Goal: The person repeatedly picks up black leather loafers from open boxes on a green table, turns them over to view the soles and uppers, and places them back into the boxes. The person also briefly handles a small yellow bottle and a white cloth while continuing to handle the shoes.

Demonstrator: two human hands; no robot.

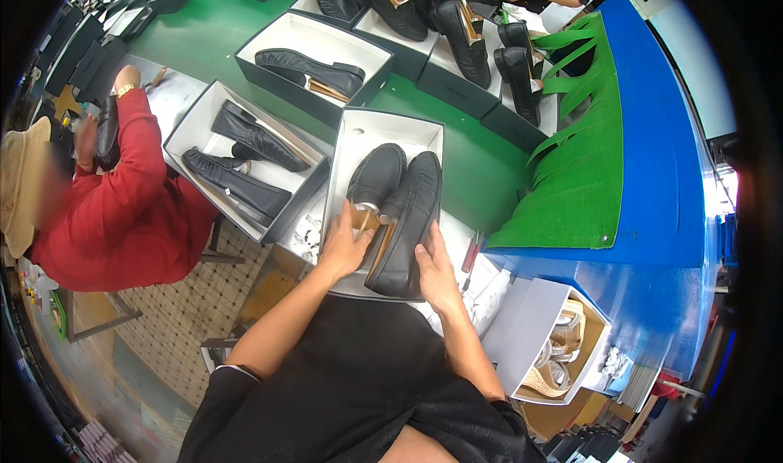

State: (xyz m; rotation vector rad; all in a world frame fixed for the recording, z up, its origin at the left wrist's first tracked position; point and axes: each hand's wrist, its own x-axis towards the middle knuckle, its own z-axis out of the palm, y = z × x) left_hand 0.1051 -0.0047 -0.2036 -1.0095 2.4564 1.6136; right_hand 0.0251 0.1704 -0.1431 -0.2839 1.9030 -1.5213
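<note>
A pair of black leather loafers lies in an open white-lined shoe box right in front of me. The left loafer has its toe pointing away, and my left hand grips its heel end, fingers at the tan-lined opening. Beside it the right loafer is tilted against the first, its heel nearer to me. My right hand is closed along the outer side of that loafer, thumb on the upper. Part of each shoe's heel is hidden by my fingers.
Left is another open box with black loafers; behind it, one more. Several boxed pairs stand at the far side near a green slit mat. A grey box of sandals sits right. A co-worker in a red top handles a shoe.
</note>
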